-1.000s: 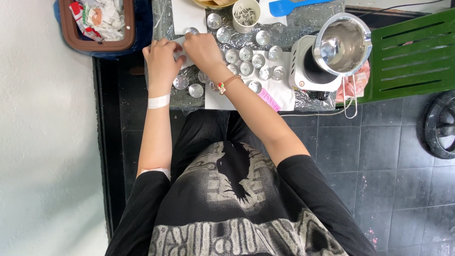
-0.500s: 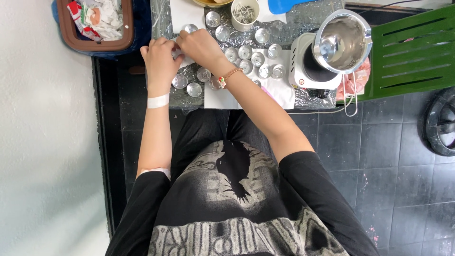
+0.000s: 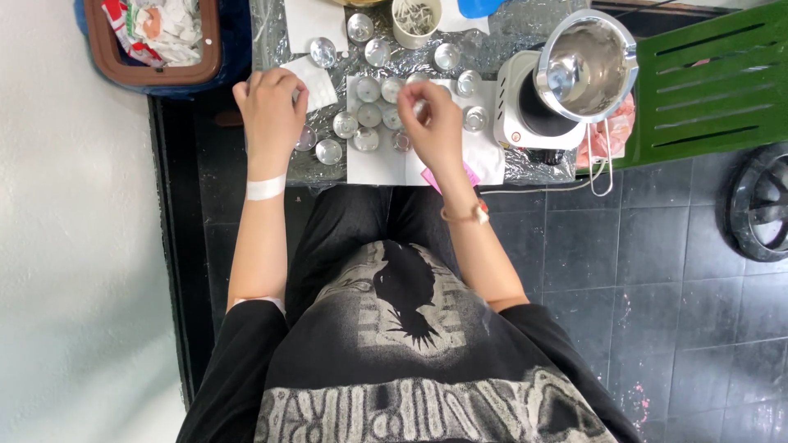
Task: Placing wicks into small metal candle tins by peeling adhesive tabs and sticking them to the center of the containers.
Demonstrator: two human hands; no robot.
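Over the table: a seated person leans above a foil-covered table (image 3: 525,20), both hands working among small round metal cups.
Right hand: the right hand (image 3: 431,123) is raised over the white paper sheet (image 3: 386,168), fingertips pinched on something tiny and pale; what it is cannot be told.
Left hand: the left hand (image 3: 271,107) is curled, knuckles up, at the table's left side, resting on a second white sheet (image 3: 316,78); whether it grasps anything cannot be told.
Cups: the cluster of metal cups (image 3: 368,115) lies between the hands, at nine o'clock from the right hand and three o'clock from the left.
Nearest cup: one small cup (image 3: 402,141) sits just beside the right hand's fingers, at about eight o'clock; the right hand is the nearer.
Surroundings: a white hot plate (image 3: 525,115) carrying a steel pouring pot (image 3: 587,66) stands at three o'clock of the right hand; a cup of wicks (image 3: 414,18) sits at twelve; a brown bin (image 3: 152,41) stands off the table's left end.
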